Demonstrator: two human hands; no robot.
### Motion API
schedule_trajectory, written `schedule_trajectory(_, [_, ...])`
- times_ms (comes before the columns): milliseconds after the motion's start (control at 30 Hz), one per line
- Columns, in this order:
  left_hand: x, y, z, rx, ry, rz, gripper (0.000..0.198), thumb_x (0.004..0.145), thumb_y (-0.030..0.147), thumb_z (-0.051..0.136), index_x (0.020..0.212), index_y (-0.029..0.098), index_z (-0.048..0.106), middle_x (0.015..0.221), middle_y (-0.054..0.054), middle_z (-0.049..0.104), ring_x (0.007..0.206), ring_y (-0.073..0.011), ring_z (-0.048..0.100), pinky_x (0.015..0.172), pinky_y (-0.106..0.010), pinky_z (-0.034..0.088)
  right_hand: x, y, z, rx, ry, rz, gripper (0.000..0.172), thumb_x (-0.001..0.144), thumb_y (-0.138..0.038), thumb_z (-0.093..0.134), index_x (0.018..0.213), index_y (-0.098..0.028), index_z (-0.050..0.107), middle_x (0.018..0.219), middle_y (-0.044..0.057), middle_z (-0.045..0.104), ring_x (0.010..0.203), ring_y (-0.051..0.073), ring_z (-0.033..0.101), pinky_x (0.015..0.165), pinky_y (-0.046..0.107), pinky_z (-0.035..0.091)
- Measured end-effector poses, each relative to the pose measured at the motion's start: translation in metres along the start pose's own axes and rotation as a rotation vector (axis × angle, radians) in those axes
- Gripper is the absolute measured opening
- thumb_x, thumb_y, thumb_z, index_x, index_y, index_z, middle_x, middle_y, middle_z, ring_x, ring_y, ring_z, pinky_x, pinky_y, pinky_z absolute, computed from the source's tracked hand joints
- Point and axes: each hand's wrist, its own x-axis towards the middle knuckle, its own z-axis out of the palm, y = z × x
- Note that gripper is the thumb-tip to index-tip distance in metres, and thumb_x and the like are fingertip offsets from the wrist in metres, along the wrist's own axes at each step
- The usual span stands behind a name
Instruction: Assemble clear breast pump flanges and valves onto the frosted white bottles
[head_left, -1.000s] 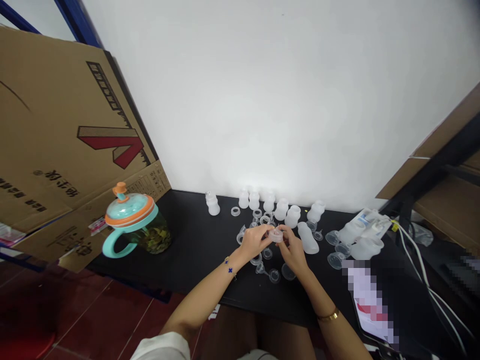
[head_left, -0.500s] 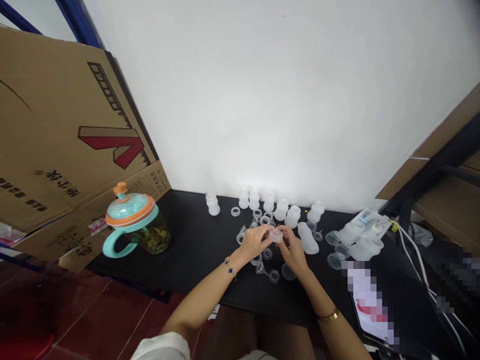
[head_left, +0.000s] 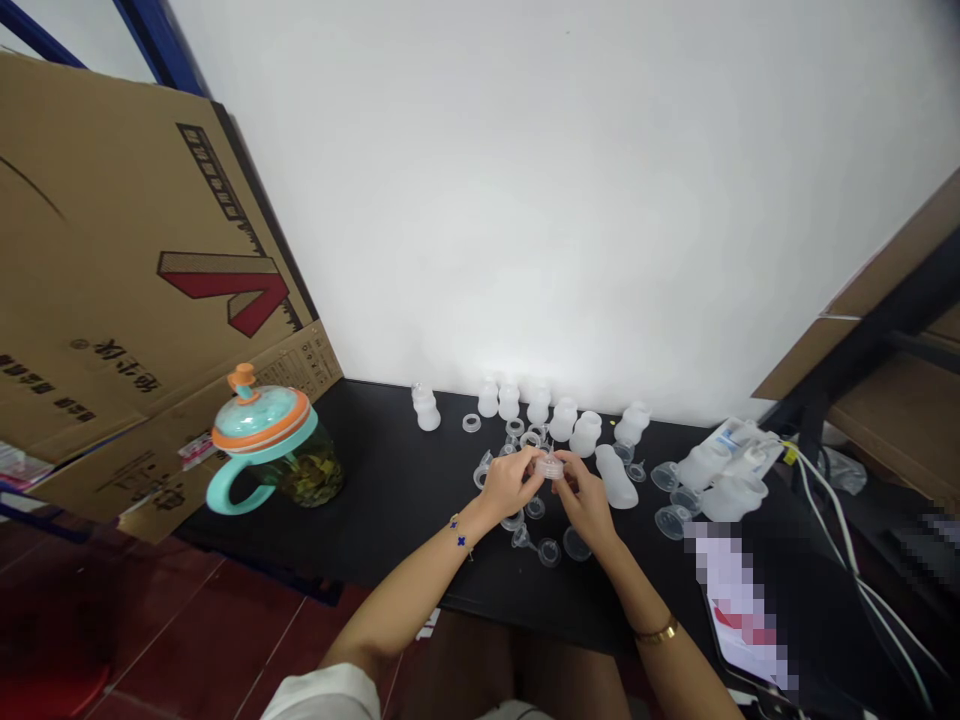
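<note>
Between the fingertips of my left hand and my right hand is a clear bottle collar with a nipple standing up through it. Both hands are closed on its rim, one from each side, above the black table. Loose clear nipples and collar rings lie around and below my hands. Just right of my right hand, a white bottle lies tilted. Behind my hands stand several white bottles, and one bottle with a clear top is apart to the left.
A teal and orange lidded jug stands at the left beside a large cardboard box. More bottles, clear domed caps and white cables sit at the right. A phone lies near the front right edge.
The nipple now points up more clearly through the collar, which has tilted slightly in my fingers. My hands stay in nearly the same place.
</note>
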Motion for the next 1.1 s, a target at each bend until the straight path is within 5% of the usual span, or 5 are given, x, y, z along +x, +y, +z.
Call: schedule_trajectory(1100, [-0.0014, -0.0011, 0.0032, 0.029, -0.003, 0.003, 0.017, 0.087, 0.021, 0.055, 0.102, 0.021, 0.063, 0.072, 0.0, 0.066, 0.063, -0.0138, 0.063, 0.064, -0.023, 0.049, 0.0008, -0.0018, 0.0001, -0.025, -0.007, 0.013, 0.03, 0.093, -0.036, 0.05, 0.116, -0.021, 0.061, 0.082, 0.004, 0.071, 0.066, 0.019, 0.066, 0.053, 0.026, 0.048])
